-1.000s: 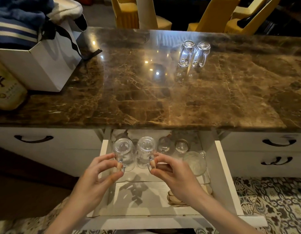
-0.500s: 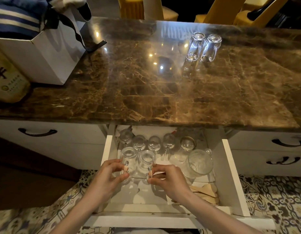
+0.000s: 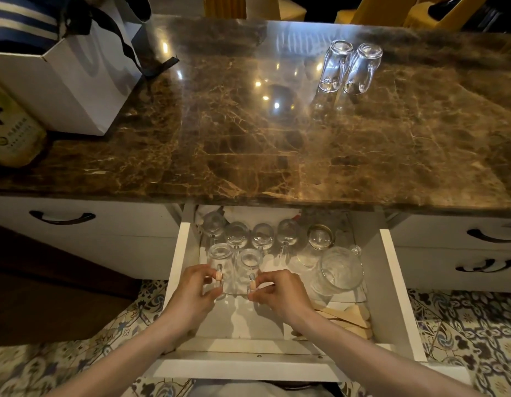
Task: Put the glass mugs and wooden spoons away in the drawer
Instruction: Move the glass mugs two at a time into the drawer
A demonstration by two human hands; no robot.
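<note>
Brown marble forms the table point(image 3: 248, 153), set over white cabinet fronts point(image 3: 105, 242) and a patterned tile floor point(image 3: 463, 325). I see one drawer point(image 3: 397, 296) pulled out below the middle of the table's near edge.

1. Left grip point(image 3: 191, 293): thumb and forefinger pinch the handle of the left-hand mug point(image 3: 220, 259), which is inside the drawer, near its left wall.
2. Right grip point(image 3: 280, 293): thumb and forefinger pinch the handle of the right-hand mug point(image 3: 248, 263), just beside the first, towards the drawer's centre. Both handles face me. I cannot tell whether either mug rests on the drawer bottom.
3. Row of mugs point(image 3: 261, 234): lined up along the drawer's back edge, directly behind the two held mugs.
4. Glass jug point(image 3: 339, 270): stands against the drawer's right wall, well apart from the right grip.
5. Wooden spoons point(image 3: 346, 318): lie flat in a pile at the drawer's front right corner, in front of the jug.
6. Two glass mugs point(image 3: 347, 67): stand side by side near the table's far edge, right of centre, outside the drawer.
7. White paper bag point(image 3: 76, 81): occupies the table's far left corner, with dark ribbon handles hanging over its side.
</note>
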